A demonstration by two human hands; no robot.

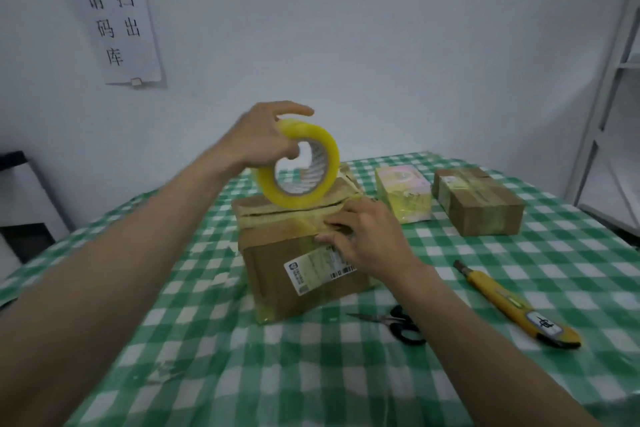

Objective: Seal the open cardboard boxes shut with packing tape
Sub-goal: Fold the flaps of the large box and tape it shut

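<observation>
Light: dim, even, cool cast | shadows: soft, faint | focus: soft overall, left hand (266, 135) motion-blurred | edges: wide-angle bowing, tabletop (207, 357) curved | glare: none.

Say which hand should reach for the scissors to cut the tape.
Right. The right hand rests open on the brown cardboard box, nearest the black-handled scissors; the left hand grips the yellow tape roll.

Scissors (398, 322) and knife (516, 305) probably crowd the cloth (207, 357) right; left open.

yellow tape roll (300, 166), brown box (304, 270) (green-wht check cloth (242, 357))
</observation>
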